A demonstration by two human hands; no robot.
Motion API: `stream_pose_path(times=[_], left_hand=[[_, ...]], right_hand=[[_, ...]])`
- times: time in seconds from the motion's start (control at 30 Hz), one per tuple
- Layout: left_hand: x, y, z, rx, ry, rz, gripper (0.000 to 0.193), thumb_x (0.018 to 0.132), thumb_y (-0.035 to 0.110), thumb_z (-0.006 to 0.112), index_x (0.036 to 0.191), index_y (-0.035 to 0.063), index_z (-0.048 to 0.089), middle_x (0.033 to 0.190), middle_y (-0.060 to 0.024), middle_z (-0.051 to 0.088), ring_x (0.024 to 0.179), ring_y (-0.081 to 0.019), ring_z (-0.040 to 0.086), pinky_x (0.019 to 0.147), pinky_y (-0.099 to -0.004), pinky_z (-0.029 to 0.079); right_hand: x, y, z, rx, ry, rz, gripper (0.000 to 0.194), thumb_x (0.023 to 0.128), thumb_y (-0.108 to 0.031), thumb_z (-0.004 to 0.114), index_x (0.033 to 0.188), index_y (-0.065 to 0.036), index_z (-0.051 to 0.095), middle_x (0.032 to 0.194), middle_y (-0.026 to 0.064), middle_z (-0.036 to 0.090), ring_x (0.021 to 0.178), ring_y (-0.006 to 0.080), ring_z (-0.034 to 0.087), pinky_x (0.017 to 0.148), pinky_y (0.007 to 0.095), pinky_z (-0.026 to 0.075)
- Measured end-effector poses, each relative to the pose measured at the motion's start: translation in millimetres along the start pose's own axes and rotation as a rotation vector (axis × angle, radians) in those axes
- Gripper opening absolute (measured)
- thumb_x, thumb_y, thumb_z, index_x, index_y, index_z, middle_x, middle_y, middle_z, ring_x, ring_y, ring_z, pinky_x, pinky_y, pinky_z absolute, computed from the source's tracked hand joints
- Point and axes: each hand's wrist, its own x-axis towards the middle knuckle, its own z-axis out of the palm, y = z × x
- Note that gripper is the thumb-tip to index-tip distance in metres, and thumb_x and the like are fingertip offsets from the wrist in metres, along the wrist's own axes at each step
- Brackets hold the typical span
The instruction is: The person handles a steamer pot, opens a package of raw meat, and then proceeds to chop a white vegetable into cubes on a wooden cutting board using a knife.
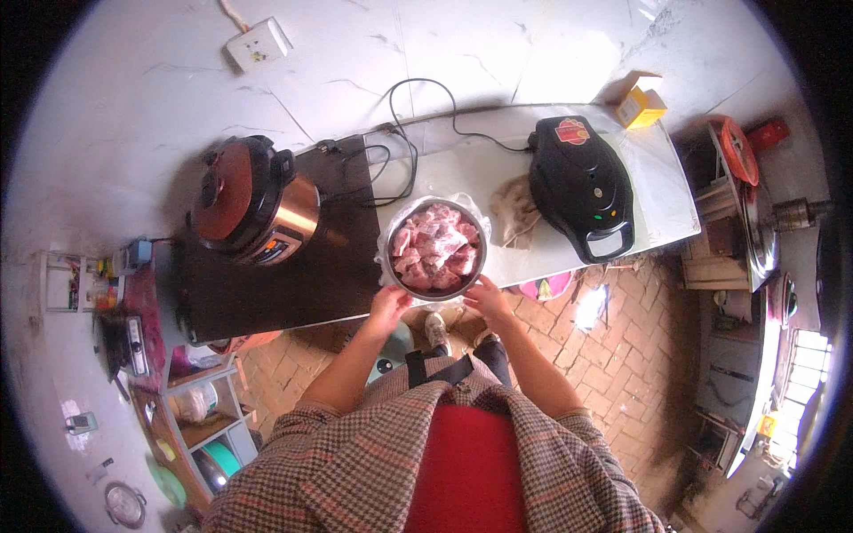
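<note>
A round metal bowl (482, 273) full of raw meat chunks (436, 246) is in front of me at the counter's near edge. Clear plastic film (384, 256) shows around and beneath its rim. My left hand (392, 308) grips the near left side of the bowl, where the film bunches. On the near right side, my right hand (490, 301) has its fingers against the rim. The undersides of the bowl and some fingertips are hidden. To the left stands an electric pressure cooker (293, 213) with its lid on and its display lit.
A black electric griddle (586, 186), lid down, lies right of the bowl beside a crumpled cloth (514, 210). Its black cord (414, 160) loops across the counter. A yellow box (641, 106) sits at the back right. Below the counter edge is a pink basin (548, 286).
</note>
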Motion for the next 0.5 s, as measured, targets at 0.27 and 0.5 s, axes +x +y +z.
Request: stream_pose_path(times=[0.27,0.5], left_hand=[[-5,28,17,1.133,0.36,1.281,0.031,0.077,0.028,0.077,0.09,0.0047,0.062,0.086,-0.0094,0.059,0.08,-0.0261,0.057,0.069,-0.0372,0.048],[-3,85,59,1.791,0.376,0.738,0.041,0.073,0.045,0.076,0.09,0.0081,0.074,0.104,-0.0139,0.057,0.104,-0.0328,0.055,0.087,-0.0453,0.047]], right_hand=[[7,-4,-28,0.086,0.177,-0.035,0.049,0.094,-0.011,0.053,0.14,0.004,0.041,0.118,0.0155,0.062,0.096,0.0235,0.063,0.084,0.033,0.053],[-37,23,-73,0.013,0.174,0.009,0.03,0.096,-0.018,0.055,0.121,-0.001,0.057,0.097,0.0082,0.066,0.078,0.016,0.063,0.068,0.0269,0.053]])
